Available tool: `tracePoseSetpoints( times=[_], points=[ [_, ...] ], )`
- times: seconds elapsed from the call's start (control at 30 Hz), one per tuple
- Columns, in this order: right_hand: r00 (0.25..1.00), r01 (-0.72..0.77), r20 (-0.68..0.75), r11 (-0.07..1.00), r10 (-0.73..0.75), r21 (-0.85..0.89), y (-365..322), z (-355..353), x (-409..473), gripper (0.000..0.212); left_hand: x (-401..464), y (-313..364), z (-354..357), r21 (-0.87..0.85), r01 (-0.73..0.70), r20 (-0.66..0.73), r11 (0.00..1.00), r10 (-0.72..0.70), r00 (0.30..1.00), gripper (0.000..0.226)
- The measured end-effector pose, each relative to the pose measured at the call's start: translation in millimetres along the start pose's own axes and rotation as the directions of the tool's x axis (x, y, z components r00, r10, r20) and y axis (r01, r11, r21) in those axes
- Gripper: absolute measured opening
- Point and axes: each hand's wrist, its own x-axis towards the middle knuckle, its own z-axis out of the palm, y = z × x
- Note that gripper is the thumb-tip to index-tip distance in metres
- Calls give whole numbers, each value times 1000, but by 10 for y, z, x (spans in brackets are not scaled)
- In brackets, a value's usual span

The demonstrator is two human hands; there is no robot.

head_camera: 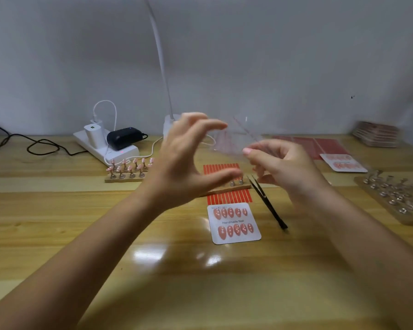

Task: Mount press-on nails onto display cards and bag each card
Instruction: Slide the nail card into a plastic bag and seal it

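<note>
while the right hand (281, 167) is pinching a clear bag (234, 139) up in the air, the left hand (186, 160) is hovering beside it with fingers spread, thumb and fingers apart, holding nothing. finished display card (234, 223) with all ten nails is lying flat on the table (81, 234) below, just beside the black tweezers (267, 203). risk: the bag mouth is likely sticking shut, film is thin and blurred, so fingers could be fumbling it. forcing the card in could be catching a nail on the edge and popping it off. the bag could also be slipping from a one-hand pinch.
</note>
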Motion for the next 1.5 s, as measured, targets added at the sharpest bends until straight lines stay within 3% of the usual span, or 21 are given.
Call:
tracePoseSetpoints(
  times=[0.1, 0.17, 0.27, 0.4, 0.53, 0.63, 0.73, 0.8, 0.93, 1.1, 1.2, 1.33, 1.5],
  points=[
    [973, -188, 160, 972, 165, 138, 3, -9, -6, 6, -31, 65, 46, 132, -74, 149, 988, 54, 987, 64],
    [943, -240, 261, 964, 205, 110, 1, -28, -13, 8, -48, 94, 58, 188, -123, 173, 974, 90, 981, 52],
    [922, -202, 329, 978, 206, -46, 3, -65, -10, 10, -28, 92, 8, 257, -164, 178, 952, 120, 977, 36],
    [945, -176, 265, 981, 191, -81, 16, -92, 17, 20, 12, 131, -107, 299, -255, 239, 920, 187, 953, 18],
    [940, -93, 324, 994, 105, -52, -34, -105, 10, 47, 37, 131, -240, 358, -308, 236, 881, 234, 943, 13],
    [919, 29, 384, 957, 88, -287, -46, -177, 19, 53, 50, 73, -337, 428, -267, 187, 863, 205, 961, 8],
    [834, 184, 518, 787, 192, -588, 61, -140, -41, 46, 60, 0, -385, 494, -221, 141, 841, 173, 975, 7],
    [784, 304, 578, 672, 226, -675, 177, -62, -98, 56, 56, -36, -387, 518, -198, 118, 832, 159, 980, 8],
    [774, 429, 614, 586, 154, -687, 251, 6, -136, 72, 40, -61, -359, 511, -187, 110, 839, 152, 982, 8],
    [779, 521, 625, 509, 45, -685, 260, -20, -193, 67, 37, -77, -329, 459, -162, 99, 873, 131, 986, 10],
    [776, 600, 625, 410, -86, -687, 252, -25, -251, 57, 31, -82, -325, 418, -140, 96, 897, 110, 989, 10],
    [659, 752, 702, 215, -271, -623, 255, 52, -319, 40, 27, -77, -326, 392, -135, 92, 910, 108, 990, 11],
    [586, 787, 631, 172, -509, -592, 336, 23, -313, 31, 36, -78, -345, 368, -127, 90, 921, 101, 991, 10]
  ],
)
